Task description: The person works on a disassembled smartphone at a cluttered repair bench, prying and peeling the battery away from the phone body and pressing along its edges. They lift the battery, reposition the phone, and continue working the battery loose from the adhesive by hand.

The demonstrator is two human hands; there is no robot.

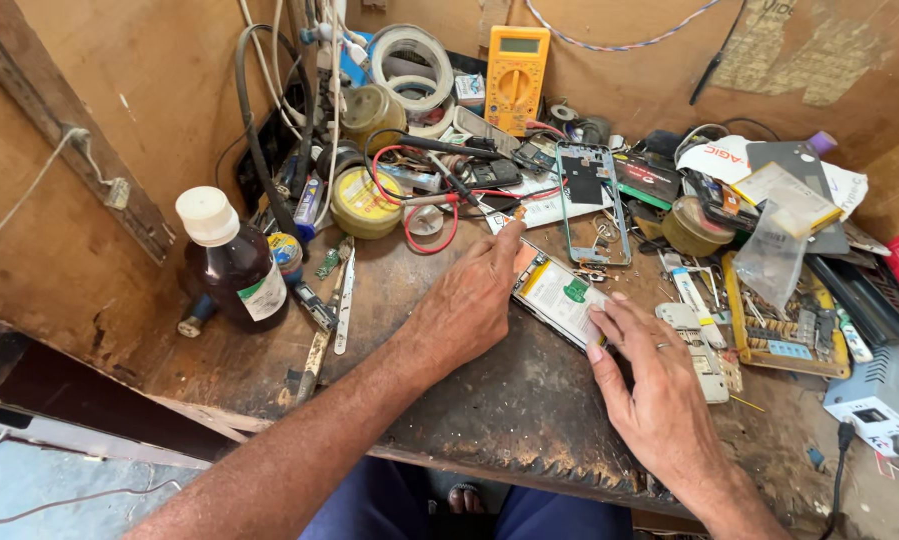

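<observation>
The left hand (469, 300) is resting with fingers together on the top end of an opened phone (559, 295) lying back-up on the worn wooden bench (489, 400), while the right hand (654, 390) is pressing fingertips on its lower edge. Its back cover is already off, insides showing. Nearby, a capped brown bottle (231, 262) is holding dark liquid, and a yellow tin (366, 203) is sitting closed.

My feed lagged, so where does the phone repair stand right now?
Done: the opened phone lies back off, insides showing. In hand: the left hand steadies its top edge and the right hand its lower edge. Left: the separate phone frame is unfitted, and the multimeter sits untouched.
</observation>
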